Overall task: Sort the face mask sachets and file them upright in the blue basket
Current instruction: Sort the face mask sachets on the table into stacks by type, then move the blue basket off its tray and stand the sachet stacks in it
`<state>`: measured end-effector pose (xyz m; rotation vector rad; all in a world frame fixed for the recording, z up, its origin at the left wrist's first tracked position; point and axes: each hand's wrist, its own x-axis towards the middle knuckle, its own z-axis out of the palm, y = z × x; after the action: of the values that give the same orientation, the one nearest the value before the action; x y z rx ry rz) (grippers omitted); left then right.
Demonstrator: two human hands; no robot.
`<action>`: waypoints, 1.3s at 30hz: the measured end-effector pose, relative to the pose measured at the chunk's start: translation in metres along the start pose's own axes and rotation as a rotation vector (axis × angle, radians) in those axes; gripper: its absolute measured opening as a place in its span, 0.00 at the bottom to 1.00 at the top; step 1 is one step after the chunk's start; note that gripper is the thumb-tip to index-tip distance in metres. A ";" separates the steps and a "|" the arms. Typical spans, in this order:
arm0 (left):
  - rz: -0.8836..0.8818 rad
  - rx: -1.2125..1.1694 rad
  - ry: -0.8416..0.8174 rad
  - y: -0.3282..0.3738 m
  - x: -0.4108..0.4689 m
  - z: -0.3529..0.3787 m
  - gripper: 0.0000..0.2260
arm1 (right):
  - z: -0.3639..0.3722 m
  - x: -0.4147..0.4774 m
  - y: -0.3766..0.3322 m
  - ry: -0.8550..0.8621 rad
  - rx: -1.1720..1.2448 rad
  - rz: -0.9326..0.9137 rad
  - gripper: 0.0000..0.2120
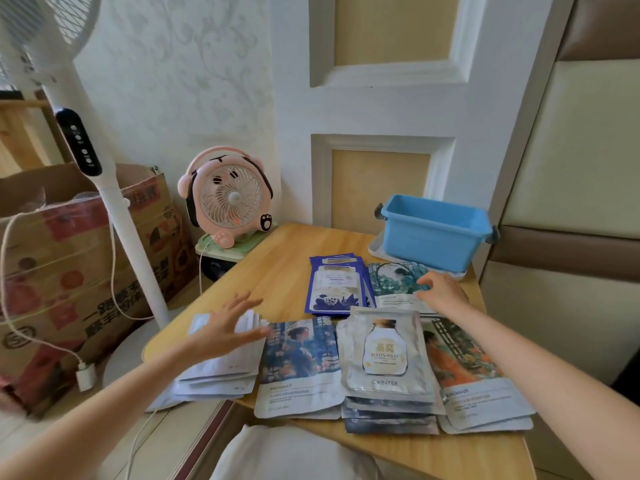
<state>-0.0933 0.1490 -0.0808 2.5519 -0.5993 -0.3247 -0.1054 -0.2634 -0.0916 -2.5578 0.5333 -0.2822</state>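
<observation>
Face mask sachets lie in sorted piles on the wooden table. A white pile sits at the left edge, with my left hand spread flat just over it, fingers straight. Beside it are a blue picture pile, a bird's-nest bottle pile and an orange picture pile. Behind them lie a dark blue pile and a green picture pile. My right hand rests on the green pile with fingers bent at its edge. The blue basket stands at the far right.
The basket sits on a white tray. A pink desk fan stands on a stool beyond the table's far left corner. A tall white standing fan and a cardboard box are on the left. A padded wall borders the right.
</observation>
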 end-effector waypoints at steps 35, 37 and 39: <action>0.087 -0.026 -0.153 0.019 0.018 0.017 0.35 | -0.064 0.067 0.023 0.220 -0.690 -0.179 0.09; 0.073 -0.076 -0.091 0.017 0.017 0.013 0.32 | -0.068 0.062 0.018 0.347 -0.638 -0.230 0.07; 0.065 -0.151 0.010 0.014 0.020 0.010 0.24 | -0.067 0.056 -0.003 0.463 -0.490 -0.315 0.06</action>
<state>-0.0846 0.1245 -0.0844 2.3835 -0.6282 -0.3213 -0.0737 -0.3137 -0.0276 -3.0640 0.3904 -0.9785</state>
